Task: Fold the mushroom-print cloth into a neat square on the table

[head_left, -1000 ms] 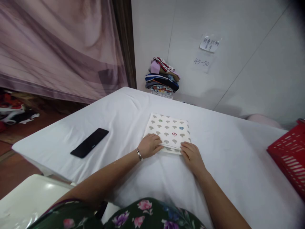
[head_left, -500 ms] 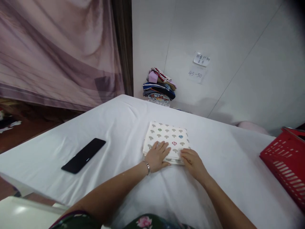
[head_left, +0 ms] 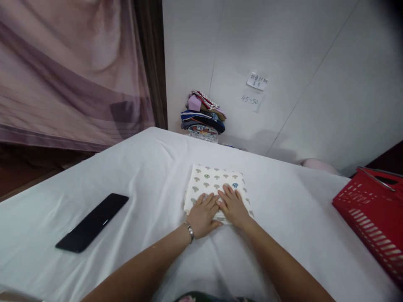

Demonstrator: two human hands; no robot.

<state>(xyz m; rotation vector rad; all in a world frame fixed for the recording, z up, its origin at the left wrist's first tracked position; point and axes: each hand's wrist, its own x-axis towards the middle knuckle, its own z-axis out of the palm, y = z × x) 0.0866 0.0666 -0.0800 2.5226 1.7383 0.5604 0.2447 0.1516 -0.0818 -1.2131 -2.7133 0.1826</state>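
A folded white cloth printed with grey mushrooms, plus a green and a blue one, lies on the white-covered table in front of me. My left hand rests flat on its near left part, fingers stretched out. Close beside it, my right hand presses flat on the near middle of the cloth, its fingers extended. The fingertips of both hands almost meet. Part of the cloth's near edge is hidden under the hands. A metal bracelet circles my left wrist.
To the left on the white sheet lies a black phone-like slab. A red plastic basket stands at the right edge. Behind the table, folded clothes are stacked by the wall, below paper notes. A pinkish curtain hangs at left.
My right hand has moved from the cloth's near right corner leftward onto its top, beside my left hand, and now lies flat. The view has shifted slightly.
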